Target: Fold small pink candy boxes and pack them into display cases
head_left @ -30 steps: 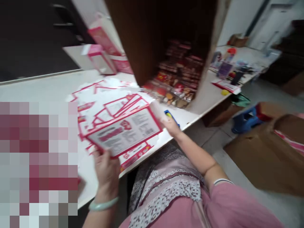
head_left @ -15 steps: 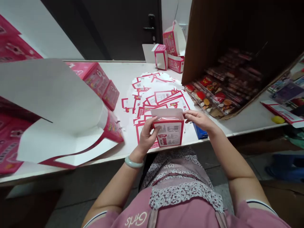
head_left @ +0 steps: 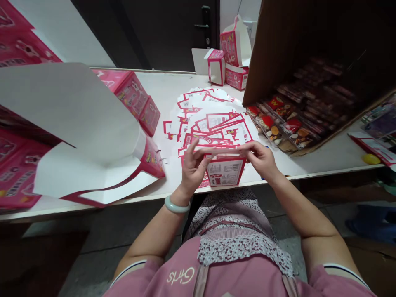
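A small pink-and-white paper box [head_left: 225, 172] stands upright at the table's front edge, its printed panel facing me. My left hand [head_left: 194, 168] is at its upper left corner, thumb and fingers pinching the end of the raised top flap [head_left: 224, 151]. At the other end of that flap, my right hand [head_left: 262, 160] pinches with thumb and forefinger. The flap tilts over the opening, so the inside is mostly hidden. Behind the box lies a loose pile of flat printed box blanks [head_left: 213, 119].
A large open pink carton [head_left: 102, 181] stands at left, with pink boxes [head_left: 131, 93] behind it. On the right, a brown cardboard box [head_left: 262, 62] lies open towards me, holding clear packets [head_left: 284, 121]. More small pink boxes [head_left: 216, 68] stand at the back.
The top flap has gone from standing up to tilting over the box opening. Both hands have come onto its ends. The view has shifted slightly.
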Demonstrator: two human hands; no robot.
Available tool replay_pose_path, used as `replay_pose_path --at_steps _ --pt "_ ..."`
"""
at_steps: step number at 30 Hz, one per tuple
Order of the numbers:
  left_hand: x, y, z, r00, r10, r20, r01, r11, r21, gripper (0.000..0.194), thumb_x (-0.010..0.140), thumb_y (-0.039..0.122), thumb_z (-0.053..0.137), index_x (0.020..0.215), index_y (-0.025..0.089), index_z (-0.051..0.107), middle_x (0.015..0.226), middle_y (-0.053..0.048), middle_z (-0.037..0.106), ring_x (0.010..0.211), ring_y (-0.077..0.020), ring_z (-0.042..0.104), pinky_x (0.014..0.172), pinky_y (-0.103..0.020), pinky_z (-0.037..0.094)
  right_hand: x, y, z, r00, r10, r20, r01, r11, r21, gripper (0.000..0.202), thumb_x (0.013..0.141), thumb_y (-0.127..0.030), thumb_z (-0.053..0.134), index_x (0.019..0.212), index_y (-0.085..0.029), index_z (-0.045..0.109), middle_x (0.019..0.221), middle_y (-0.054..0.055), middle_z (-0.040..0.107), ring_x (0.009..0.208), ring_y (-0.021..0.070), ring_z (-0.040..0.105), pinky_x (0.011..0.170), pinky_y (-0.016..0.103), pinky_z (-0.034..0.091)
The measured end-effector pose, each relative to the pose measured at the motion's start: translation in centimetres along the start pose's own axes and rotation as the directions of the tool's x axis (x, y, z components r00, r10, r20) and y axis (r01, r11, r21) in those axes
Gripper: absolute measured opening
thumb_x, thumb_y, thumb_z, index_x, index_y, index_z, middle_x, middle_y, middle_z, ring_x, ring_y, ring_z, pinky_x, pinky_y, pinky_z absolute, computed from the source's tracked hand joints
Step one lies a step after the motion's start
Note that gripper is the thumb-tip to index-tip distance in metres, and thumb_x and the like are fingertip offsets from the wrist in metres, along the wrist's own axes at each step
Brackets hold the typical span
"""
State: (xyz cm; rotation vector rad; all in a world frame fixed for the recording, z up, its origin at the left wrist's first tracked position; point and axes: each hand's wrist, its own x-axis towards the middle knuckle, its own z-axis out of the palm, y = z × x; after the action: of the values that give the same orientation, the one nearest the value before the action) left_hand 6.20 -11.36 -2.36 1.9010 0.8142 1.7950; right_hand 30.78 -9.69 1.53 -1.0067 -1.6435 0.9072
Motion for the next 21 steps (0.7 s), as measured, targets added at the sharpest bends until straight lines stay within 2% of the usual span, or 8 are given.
replay_pose_path --at_steps 3,4,6,10,13,17,19,21 --pt "0.3 0.3 -1.1 0.968 0.146 0.204 -0.156 0.987 0.031 0.027 0.098 0.025 0.065 0.125 0.023 0.067 0.121 -0.012 0.072 0.114 -0.0225 0.070 0.095 -0.037 0.060 -1.3 -0.3 -0.1 0.978 -0.186 0.092 0.194 0.977 -0.091 0.011 0.088 -0.033 0.072 0.092 -0.024 0.068 0.110 0.007 0.074 0.103 0.0216 0.070 0.079 0.033 0.057" --pt "0.3 0.4 -1.4 0.954 0.180 0.239 -0.193 0.981 0.032 0.027 0.095 0.025 0.070 0.122 0.023 0.068 0.122 -0.013 0.071 0.114 -0.0236 0.069 0.095 -0.038 0.060 -1.5 -0.4 0.0 0.964 -0.242 0.107 0.254 0.959 -0.127 0.011 0.087 -0.032 0.073 0.093 -0.024 0.067 0.111 0.007 0.074 0.105 0.0221 0.070 0.083 0.035 0.057" --pt "0.4 0.6 -1.5 0.961 0.171 0.217 -0.183 0.982 0.037 0.029 0.091 0.023 0.075 0.119 0.022 0.068 0.118 -0.012 0.072 0.110 -0.0228 0.070 0.092 -0.036 0.060 -1.8 -0.5 0.5 0.941 -0.325 0.092 0.337 0.922 -0.192 0.009 0.089 -0.029 0.073 0.094 -0.025 0.066 0.109 0.007 0.075 0.104 0.0216 0.070 0.086 0.037 0.057" --pt "0.9 1.2 -0.7 0.993 0.069 0.094 -0.075 0.995 0.067 0.012 0.094 0.016 0.068 0.105 0.021 0.067 0.092 -0.005 0.070 0.087 -0.0154 0.068 0.075 -0.027 0.057 -1.5 -0.7 1.6 0.963 -0.269 0.006 0.263 0.938 -0.226 0.009 0.095 -0.033 0.065 0.093 -0.025 0.067 0.096 0.005 0.076 0.090 0.0194 0.072 0.072 0.032 0.057" --pt "1.1 1.4 -0.9 0.975 0.134 0.180 -0.154 0.983 0.103 0.007 0.096 0.015 0.064 0.101 0.020 0.066 0.093 -0.006 0.069 0.087 -0.0159 0.068 0.075 -0.028 0.058 -1.4 -1.0 1.4 0.969 -0.242 0.050 0.246 0.932 -0.266 0.012 0.097 -0.035 0.063 0.092 -0.025 0.068 0.096 0.005 0.077 0.088 0.0194 0.072 0.073 0.033 0.058" --pt "0.6 1.2 -2.1 0.895 0.240 0.376 -0.289 0.954 0.078 0.018 0.097 0.019 0.065 0.115 0.020 0.066 0.115 -0.014 0.070 0.105 -0.0207 0.071 0.085 -0.034 0.062 -2.5 -0.4 0.2 0.913 -0.360 0.191 0.401 0.875 -0.270 0.008 0.095 -0.031 0.067 0.101 -0.027 0.070 0.113 0.008 0.077 0.105 0.0231 0.073 0.091 0.042 0.059" --pt "0.1 1.0 -2.4 0.878 0.253 0.407 -0.303 0.951 0.064 0.025 0.095 0.019 0.068 0.120 0.022 0.065 0.120 -0.015 0.070 0.111 -0.0216 0.070 0.086 -0.035 0.063 -3.3 0.3 0.1 0.879 -0.417 0.233 0.471 0.835 -0.283 0.019 0.092 -0.029 0.070 0.112 -0.029 0.070 0.120 0.008 0.075 0.113 0.0244 0.071 0.097 0.046 0.058" --pt "-0.3 0.8 -2.2 0.891 0.241 0.385 -0.288 0.955 0.069 0.028 0.092 0.015 0.070 0.119 0.023 0.064 0.122 -0.013 0.070 0.113 -0.0211 0.070 0.088 -0.035 0.063 -4.0 1.2 0.6 0.861 -0.472 0.192 0.509 0.800 -0.316 0.027 0.094 -0.025 0.067 0.120 -0.031 0.067 0.125 0.007 0.074 0.117 0.0235 0.069 0.099 0.047 0.058"
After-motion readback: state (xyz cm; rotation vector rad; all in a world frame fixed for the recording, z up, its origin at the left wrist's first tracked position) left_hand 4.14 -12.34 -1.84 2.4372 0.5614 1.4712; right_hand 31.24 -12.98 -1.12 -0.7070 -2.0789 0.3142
